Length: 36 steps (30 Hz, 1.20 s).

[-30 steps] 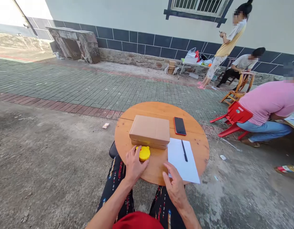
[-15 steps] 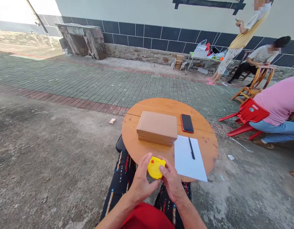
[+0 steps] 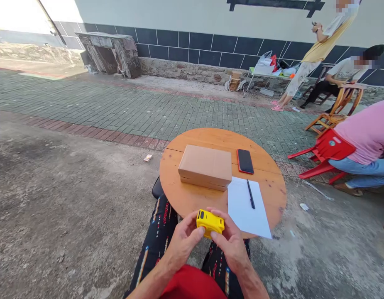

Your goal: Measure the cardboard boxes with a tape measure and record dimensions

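Observation:
A small yellow plastic object (image 3: 210, 222), perhaps a tape measure, is held edge-on over the near rim of a round wooden table (image 3: 192, 195). My left hand (image 3: 182, 242) grips its left side with thumb and fingers. My right hand (image 3: 231, 244) pinches its right side. Both hands are closed on it above my lap. Behind them on the table lie a flat brown cardboard box (image 3: 206, 167), a white sheet of paper (image 3: 247, 209) with a black pen (image 3: 250, 194) on it, and a red-cased phone (image 3: 245, 161).
A person in a pink shirt (image 3: 364, 137) sits on a red plastic chair (image 3: 325, 151) at the right. Two more people (image 3: 328, 70) are by the far wall near a wooden chair (image 3: 338, 108) and a small cluttered table (image 3: 266, 72). Concrete ground and brick paving surround me.
My left hand lifted the yellow object off the table beside the box and drew it toward me. My right hand joined it, and the object has been turned onto its edge.

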Tool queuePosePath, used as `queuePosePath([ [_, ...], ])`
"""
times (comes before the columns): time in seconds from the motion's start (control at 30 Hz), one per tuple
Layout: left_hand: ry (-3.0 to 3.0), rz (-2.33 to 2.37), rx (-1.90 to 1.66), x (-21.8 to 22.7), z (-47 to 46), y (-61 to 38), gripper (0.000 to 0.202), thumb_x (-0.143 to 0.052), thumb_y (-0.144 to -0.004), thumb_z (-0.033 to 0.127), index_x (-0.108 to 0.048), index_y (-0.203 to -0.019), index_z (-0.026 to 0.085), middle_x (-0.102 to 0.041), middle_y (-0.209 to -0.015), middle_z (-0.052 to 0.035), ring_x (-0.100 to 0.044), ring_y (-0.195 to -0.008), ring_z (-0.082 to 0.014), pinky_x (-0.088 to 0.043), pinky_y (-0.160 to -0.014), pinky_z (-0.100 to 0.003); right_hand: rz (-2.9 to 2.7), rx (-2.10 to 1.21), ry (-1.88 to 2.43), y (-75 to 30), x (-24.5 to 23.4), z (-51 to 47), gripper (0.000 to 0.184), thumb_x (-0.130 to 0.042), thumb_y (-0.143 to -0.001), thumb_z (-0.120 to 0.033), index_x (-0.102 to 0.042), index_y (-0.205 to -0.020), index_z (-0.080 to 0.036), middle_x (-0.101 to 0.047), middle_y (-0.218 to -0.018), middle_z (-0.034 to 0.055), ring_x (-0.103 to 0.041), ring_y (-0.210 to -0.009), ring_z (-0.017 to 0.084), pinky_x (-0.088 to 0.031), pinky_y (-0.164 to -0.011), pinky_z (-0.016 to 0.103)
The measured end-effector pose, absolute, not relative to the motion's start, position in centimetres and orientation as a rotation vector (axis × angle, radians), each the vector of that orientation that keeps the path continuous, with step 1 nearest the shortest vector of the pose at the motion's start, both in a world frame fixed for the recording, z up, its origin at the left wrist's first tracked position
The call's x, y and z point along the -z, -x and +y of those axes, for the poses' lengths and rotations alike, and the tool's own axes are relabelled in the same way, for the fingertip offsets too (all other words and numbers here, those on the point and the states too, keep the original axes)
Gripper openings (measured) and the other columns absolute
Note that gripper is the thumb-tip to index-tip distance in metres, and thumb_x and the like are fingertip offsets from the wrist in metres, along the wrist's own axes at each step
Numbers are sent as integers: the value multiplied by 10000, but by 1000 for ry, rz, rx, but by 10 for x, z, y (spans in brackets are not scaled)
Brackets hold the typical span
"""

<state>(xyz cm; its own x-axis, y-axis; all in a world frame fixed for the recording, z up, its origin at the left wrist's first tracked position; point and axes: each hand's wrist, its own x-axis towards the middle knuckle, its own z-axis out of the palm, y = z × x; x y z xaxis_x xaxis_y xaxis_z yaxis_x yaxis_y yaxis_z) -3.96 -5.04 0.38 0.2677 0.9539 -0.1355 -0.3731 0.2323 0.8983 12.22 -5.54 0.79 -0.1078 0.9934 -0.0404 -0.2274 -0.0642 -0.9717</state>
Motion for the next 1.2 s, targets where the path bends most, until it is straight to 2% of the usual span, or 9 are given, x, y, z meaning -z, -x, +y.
queuePosePath([
  [0.13,-962,946,-1093,0,-47,45,578,-725,-782,512,-614,-1253,196,-659,-1210,-121,-633,-1061,-267,-508,-922,-370,-1163,-1443,1085,-126,-11,-57,415,-691,-804,-273,-619,-1213,-267,-649,-1297,77,-629,-1160,261,-513,-987,390],
  [0.3,-1187,1121,-1096,0,-41,52,324,-662,-831,452,-734,-1018,197,-662,-921,-61,-615,-859,-193,-517,-768,-288,-1469,-1172,1272,-130,-18,-62,446,-616,-788,-157,-633,-1221,-264,-675,-1252,57,-623,-1162,255,-495,-1005,370],
  [0.5,-1068,1148,-1001,-6,-43,49,315,-633,-806,418,-723,-964,161,-675,-785,-36,-585,-659,-147,-495,-621,-252,-1781,-919,1335,-136,-26,-66,515,-563,-759,-114,-627,-1242,-278,-680,-1238,47,-628,-1145,257,-488,-1007,388],
  [0.67,-1237,1253,-970,-4,-46,47,184,-584,-785,280,-724,-813,165,-684,-722,-30,-592,-648,-153,-467,-615,-240,-1897,-973,1389,-138,-34,-68,530,-556,-728,-125,-642,-1231,-269,-684,-1216,57,-634,-1114,264,-485,-993,397],
  [0.77,-1355,1260,-919,-2,-45,50,192,-550,-802,252,-726,-804,175,-677,-697,-22,-590,-628,-149,-460,-604,-236,-1776,-1082,1482,-138,-35,-70,520,-600,-711,-164,-662,-1217,-268,-697,-1195,57,-634,-1104,281,-472,-998,416],
  [0.87,-1420,1256,-942,-7,-35,60,215,-544,-842,297,-714,-888,175,-684,-764,-36,-621,-686,-157,-494,-646,-250,-1357,-1313,1484,-142,-31,-73,473,-661,-749,-294,-654,-1220,-251,-715,-1143,70,-663,-1039,279,-510,-929,401],
  [1.0,-1635,1351,-1157,-26,8,81,306,-595,-823,315,-672,-1097,202,-660,-1099,-78,-626,-984,-206,-506,-875,-335,-731,-1628,1290,-152,-29,-74,516,-739,-725,-441,-651,-1190,-235,-745,-1014,72,-712,-828,249,-566,-724,346],
  [1.1,-1540,1463,-1285,-40,63,96,438,-638,-797,362,-619,-1206,206,-576,-1297,-94,-537,-1203,-248,-434,-1017,-388,-532,-1590,1274,-161,-36,-67,525,-797,-660,-458,-693,-1116,-220,-758,-918,68,-702,-704,218,-558,-616,297],
  [1.2,-1431,1512,-1262,-40,120,100,590,-638,-814,419,-519,-1335,168,-473,-1437,-154,-448,-1322,-291,-378,-1071,-430,-441,-1495,1312,-170,-44,-55,520,-824,-623,-448,-717,-1067,-198,-761,-869,68,-696,-679,211,-550,-571,273],
])
